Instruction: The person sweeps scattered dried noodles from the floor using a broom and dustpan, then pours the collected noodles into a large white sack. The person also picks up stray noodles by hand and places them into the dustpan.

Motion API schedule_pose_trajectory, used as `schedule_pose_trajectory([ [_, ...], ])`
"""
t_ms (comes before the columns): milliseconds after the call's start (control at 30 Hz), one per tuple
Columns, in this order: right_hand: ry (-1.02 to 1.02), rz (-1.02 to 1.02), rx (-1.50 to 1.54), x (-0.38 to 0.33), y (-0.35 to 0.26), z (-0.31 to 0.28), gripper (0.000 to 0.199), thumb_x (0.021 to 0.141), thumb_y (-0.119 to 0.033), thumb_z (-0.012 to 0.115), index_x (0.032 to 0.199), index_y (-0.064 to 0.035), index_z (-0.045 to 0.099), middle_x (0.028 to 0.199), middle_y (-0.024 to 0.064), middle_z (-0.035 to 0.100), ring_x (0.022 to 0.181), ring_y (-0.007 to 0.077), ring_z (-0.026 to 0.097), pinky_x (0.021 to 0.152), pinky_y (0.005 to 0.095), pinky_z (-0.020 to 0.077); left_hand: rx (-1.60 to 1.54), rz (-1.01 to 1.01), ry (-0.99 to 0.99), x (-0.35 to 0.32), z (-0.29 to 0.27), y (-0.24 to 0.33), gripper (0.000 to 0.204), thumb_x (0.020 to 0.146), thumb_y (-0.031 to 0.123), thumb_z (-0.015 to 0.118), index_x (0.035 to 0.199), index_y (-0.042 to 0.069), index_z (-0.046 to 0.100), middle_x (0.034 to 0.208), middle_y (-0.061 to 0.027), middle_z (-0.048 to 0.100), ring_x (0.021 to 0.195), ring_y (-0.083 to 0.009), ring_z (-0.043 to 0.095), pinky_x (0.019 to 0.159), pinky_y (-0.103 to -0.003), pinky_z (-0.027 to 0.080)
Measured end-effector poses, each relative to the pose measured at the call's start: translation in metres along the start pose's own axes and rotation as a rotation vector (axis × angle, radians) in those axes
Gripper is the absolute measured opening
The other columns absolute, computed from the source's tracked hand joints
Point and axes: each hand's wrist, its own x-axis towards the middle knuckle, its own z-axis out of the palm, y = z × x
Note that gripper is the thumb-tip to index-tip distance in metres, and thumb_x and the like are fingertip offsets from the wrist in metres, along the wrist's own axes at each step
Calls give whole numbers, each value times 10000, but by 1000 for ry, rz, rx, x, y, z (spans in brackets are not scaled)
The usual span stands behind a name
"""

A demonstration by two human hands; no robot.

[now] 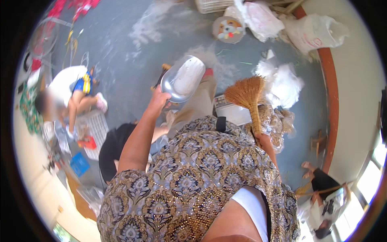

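Observation:
My left hand (159, 98) is closed round the handle of a shiny metal scoop (184, 79), held out in front of me above the floor. The scoop's inside looks whitish. At my right side, my right hand (264, 140) grips the bound handle of a straw hand broom (246, 92), its bristles fanned upward and away from me. Crumpled clear plastic (278, 123) and a white box (231, 109) lie near the broom. A black and yellow object is partly hidden behind the scoop.
Pale powder marks the grey floor (121, 56) ahead. White bags (318, 32) and a round dog-print item (229, 30) lie far right, with loose plastic (282, 82) nearer. A person (66, 86) sits low at left by a crate (93, 131); others are close left and at lower right.

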Motion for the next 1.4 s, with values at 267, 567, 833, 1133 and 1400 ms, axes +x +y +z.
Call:
schedule_pose_trajectory([
  [267, 114, 113, 398, -30, -78, -2, 222, 696, -185, 670, 742, -7, 546, 591, 65, 505, 436, 181, 471, 370, 324, 367, 229, 25, -159, 120, 16, 138, 361, 651, 52, 496, 1011, 41, 477, 699, -63, 536, 468, -137, 490, 382, -250, 404],
  [567, 274, 213, 618, -24, -98, -6, 201, 707, -168, 661, 736, 0, 555, 574, 76, 513, 410, 203, 481, 354, 339, 384, 69, -13, -306, 177, 47, 213, 274, 694, 54, 466, 966, 51, 441, 662, -109, 539, 454, -184, 516, 388, -293, 431],
  [833, 291, 294, 695, -3, -120, -32, 198, 747, -189, 625, 712, -12, 542, 566, 83, 513, 423, 198, 479, 385, 347, 413, 171, 26, -357, 190, 93, 247, 296, 675, 39, 460, 970, 27, 435, 656, -108, 526, 435, -188, 502, 382, -296, 427],
  [1133, 271, 330, 755, 64, -152, -117, 258, 679, -198, 697, 690, 30, 578, 585, 112, 543, 427, 230, 509, 379, 373, 392, 279, -22, -192, 218, 182, 297, 371, 647, 7, 464, 1015, 47, 441, 692, -108, 538, 432, -198, 500, 365, -308, 416],
  [1400, 258, 273, 578, 112, -191, -242, 322, 646, -224, 720, 745, 57, 598, 625, 117, 565, 512, 219, 542, 468, 375, 415, 323, 84, -284, 210, 300, 380, 322, 649, 35, 485, 970, 44, 468, 647, -89, 537, 428, -183, 498, 357, -293, 404],
])
